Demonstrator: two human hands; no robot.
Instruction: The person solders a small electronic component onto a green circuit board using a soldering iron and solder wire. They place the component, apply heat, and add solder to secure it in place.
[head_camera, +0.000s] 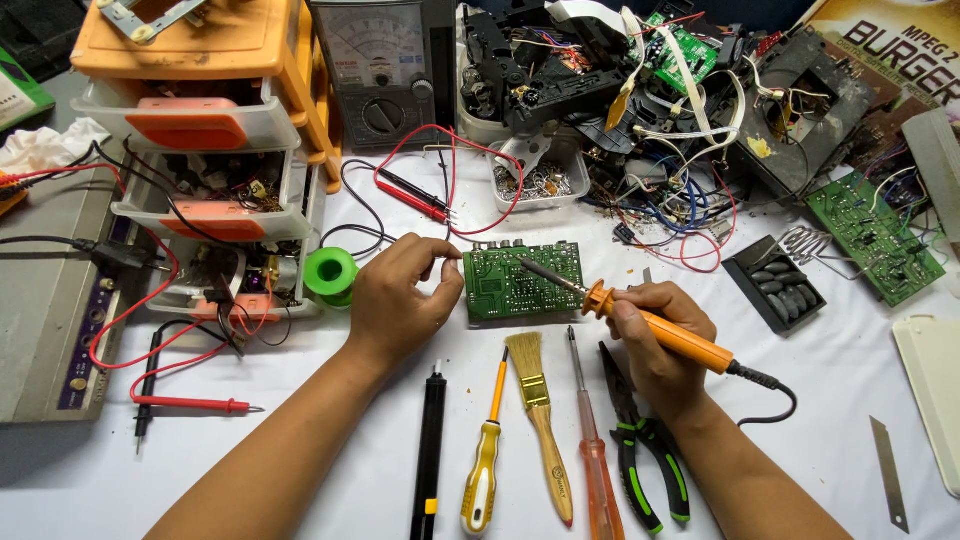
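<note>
We soldered on the green rectangular circuit board (522, 281) mid-table.

Our right hand (655, 345) gripped the orange-handled soldering iron (640, 322), tip on the board; our left hand (395, 300), fingers pinched together, steadied its edge. A slip could scorch those fingers. We couldn't make out any solder wire in that pinch.

Two bare forearms and hands, seen from above

The left hand (398, 298) and right hand (655, 345) are uncovered, with no gloves, rings, watch or wristbands showing. Both forearms are bare as far as the bottom edge of the view; no sleeve or cuff appears. The nails are short and unpainted, and fine hair shows along the forearms.
</note>
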